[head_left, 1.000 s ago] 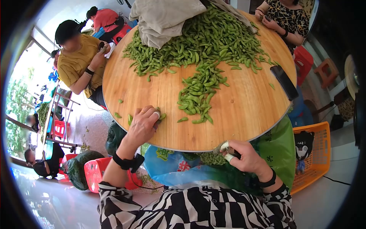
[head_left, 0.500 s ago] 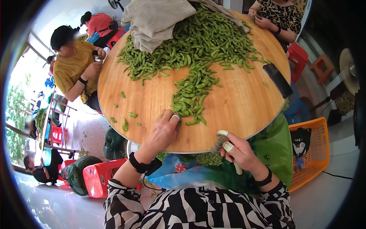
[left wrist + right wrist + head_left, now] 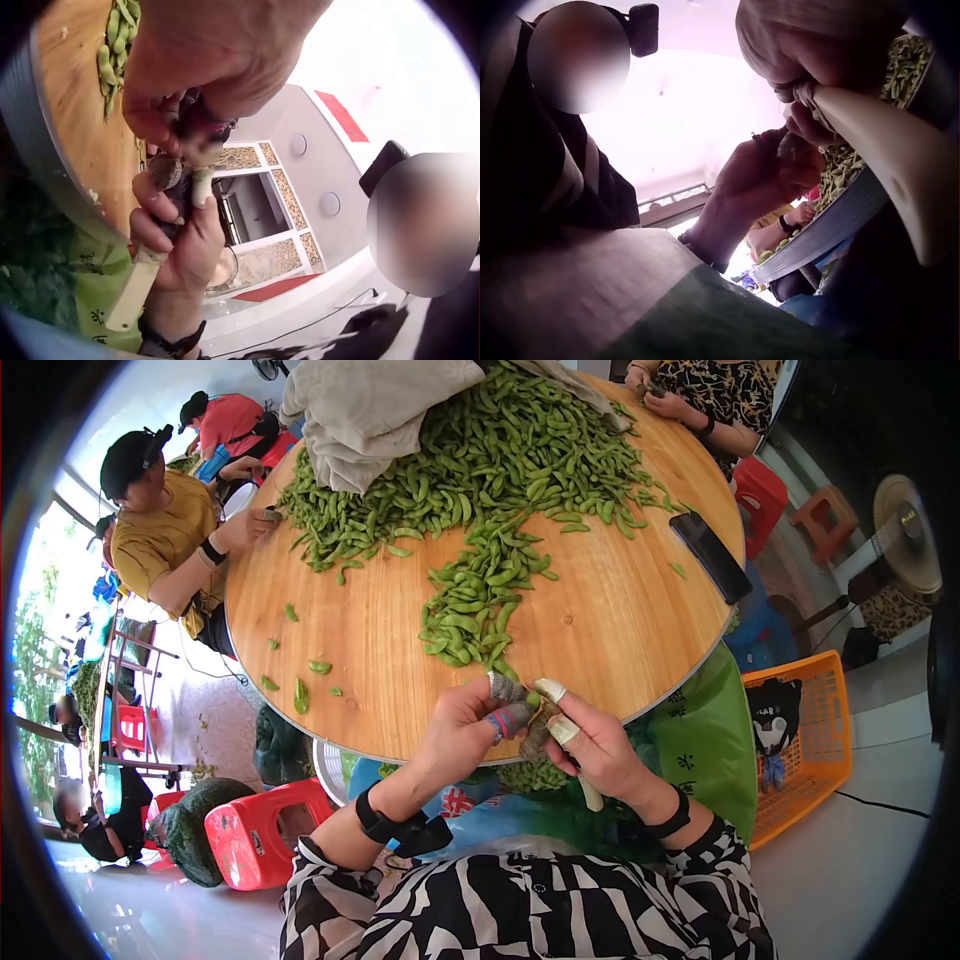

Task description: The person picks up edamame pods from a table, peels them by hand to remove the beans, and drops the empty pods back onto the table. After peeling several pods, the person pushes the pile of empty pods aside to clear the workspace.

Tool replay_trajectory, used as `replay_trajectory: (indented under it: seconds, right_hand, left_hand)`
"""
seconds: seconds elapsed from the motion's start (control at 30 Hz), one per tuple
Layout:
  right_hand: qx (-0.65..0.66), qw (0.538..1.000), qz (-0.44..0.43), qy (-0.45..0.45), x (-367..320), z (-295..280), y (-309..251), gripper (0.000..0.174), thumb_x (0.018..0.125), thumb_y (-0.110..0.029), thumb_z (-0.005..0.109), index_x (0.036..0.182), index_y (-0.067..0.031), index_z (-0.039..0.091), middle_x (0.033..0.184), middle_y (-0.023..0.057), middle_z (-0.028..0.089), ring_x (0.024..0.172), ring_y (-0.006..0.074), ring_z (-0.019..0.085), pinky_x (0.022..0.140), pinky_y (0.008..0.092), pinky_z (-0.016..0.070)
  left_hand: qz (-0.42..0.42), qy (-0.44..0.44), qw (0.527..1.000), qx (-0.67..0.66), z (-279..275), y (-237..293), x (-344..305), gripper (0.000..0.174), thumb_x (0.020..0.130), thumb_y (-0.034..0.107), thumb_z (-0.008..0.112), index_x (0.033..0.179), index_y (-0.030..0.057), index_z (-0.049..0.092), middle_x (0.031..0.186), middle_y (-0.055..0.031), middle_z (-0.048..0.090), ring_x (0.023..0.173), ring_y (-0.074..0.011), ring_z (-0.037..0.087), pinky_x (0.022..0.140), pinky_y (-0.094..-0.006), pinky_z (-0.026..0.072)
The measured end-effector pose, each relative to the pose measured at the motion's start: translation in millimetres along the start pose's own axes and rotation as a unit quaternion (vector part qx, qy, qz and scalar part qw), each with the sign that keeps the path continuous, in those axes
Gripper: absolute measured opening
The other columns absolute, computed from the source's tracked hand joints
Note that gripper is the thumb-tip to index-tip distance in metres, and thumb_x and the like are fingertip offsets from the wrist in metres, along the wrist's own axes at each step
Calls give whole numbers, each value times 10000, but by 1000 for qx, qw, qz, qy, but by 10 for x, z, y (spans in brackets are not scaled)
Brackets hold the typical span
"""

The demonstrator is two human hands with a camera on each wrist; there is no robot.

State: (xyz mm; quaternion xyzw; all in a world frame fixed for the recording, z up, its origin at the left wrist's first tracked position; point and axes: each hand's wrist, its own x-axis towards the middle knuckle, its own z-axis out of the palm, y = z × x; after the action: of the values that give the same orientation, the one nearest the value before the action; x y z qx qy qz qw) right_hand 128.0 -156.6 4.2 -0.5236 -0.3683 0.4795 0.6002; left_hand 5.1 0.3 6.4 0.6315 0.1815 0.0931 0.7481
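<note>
Green loose pods (image 3: 301, 697) lie scattered on the left of a round wooden bench (image 3: 370, 630). Grey cloth (image 3: 372, 422) partly covers a large pod pile (image 3: 490, 470), which trails toward the person. At the bench's near edge, the left hand (image 3: 462, 732), fingers curled, pinches a small green pod (image 3: 533, 701); the right hand (image 3: 607, 758), touching it, grips a cream handle (image 3: 591, 794). A black phone (image 3: 709, 556) lies further right.

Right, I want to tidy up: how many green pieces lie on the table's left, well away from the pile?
6 pieces: two farther back; nearer, one left, one right, two between. The left hand may hide more.
</note>
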Motion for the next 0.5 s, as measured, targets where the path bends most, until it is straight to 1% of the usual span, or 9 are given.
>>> replay_trajectory:
  seconds: [0.07, 0.13, 0.2, 0.23, 0.3, 0.33, 0.4, 0.43, 0.5]
  right_hand:
    - [-12, 1000, -11, -2, -10, 0, 39, 461, 1000, -176, 381, 1434, -36, 315, 708, -16, 470, 550, 39, 403, 501, 182, 350]
    - [-25, 999, -22, -5, -21, -9, 49, 466, 1002, -177, 382, 1441, -40, 307, 706, -16, 463, 550, 42, 400, 501, 183, 348]
    - [33, 999, 3, -23, -22, -16, 35, 471, 1000, -160, 386, 1450, -50, 302, 702, -14, 457, 555, 44, 400, 504, 182, 344]
    - [33, 999, 4, -25, -16, -9, 45, 471, 1000, -160, 386, 1450, -50, 302, 702, -14, 457, 555, 44, 400, 504, 182, 344]
    - [25, 1000, 0, -10, -20, 2, 66, 451, 994, -140, 400, 1432, -47, 346, 684, -21, 453, 552, 40, 395, 504, 179, 341]
    - [24, 1000, 1, -10, -21, 5, 64, 451, 994, -140, 400, 1432, -47, 346, 684, -21, 453, 552, 40, 395, 504, 179, 341]
    - [36, 999, 8, 7, -13, 20, 60, 420, 984, -115, 420, 1397, -43, 412, 666, -27, 454, 545, 38, 391, 503, 180, 341]
    - [37, 999, 8, 7, -7, 32, 62, 420, 984, -115, 420, 1397, -43, 412, 666, -27, 454, 545, 38, 391, 503, 180, 341]
    - [19, 999, -8, 36, 2, 55, 64, 391, 971, -88, 438, 1359, -42, 470, 654, -38, 449, 529, 31, 374, 494, 176, 329]
  left_hand:
    - [3, -26, 1000, 6, -9, -52, 7, 202, 898, 33, 581, 1096, -10, 592, 873, -30, 649, 755, -81, 585, 691, -225, 479]
    - [8, -20, 1000, -4, 10, -49, 9, 204, 897, 31, 584, 1097, -8, 590, 886, -25, 645, 765, -82, 584, 698, -229, 481]
    - [13, -11, 1000, -13, 0, -55, 5, 205, 896, 29, 587, 1098, -7, 588, 899, -20, 642, 775, -82, 583, 705, -233, 483]
    - [8, -7, 1000, -4, -13, -66, 2, 207, 897, 27, 587, 1101, -6, 587, 903, -21, 642, 784, -85, 584, 709, -235, 485]
    - [2, -4, 1000, 6, -15, -65, -9, 209, 897, 26, 587, 1104, -4, 585, 906, -22, 641, 794, -88, 586, 712, -237, 487]
    - [12, 4, 1000, 11, -1, -51, -27, 203, 899, 27, 586, 1100, -4, 587, 905, -23, 641, 796, -89, 586, 712, -239, 487]
    - [22, 15, 1000, 17, -7, -53, -48, 197, 900, 28, 585, 1095, -4, 588, 903, -24, 641, 798, -90, 586, 712, -241, 488]
    - [30, 14, 999, 23, -15, -69, -49, 199, 891, 20, 592, 1088, -4, 590, 906, -31, 643, 788, -93, 589, 706, -242, 489]
    - [38, 14, 999, 28, -12, -80, -48, 200, 881, 12, 599, 1081, -3, 593, 910, -37, 644, 779, -96, 592, 701, -243, 489]
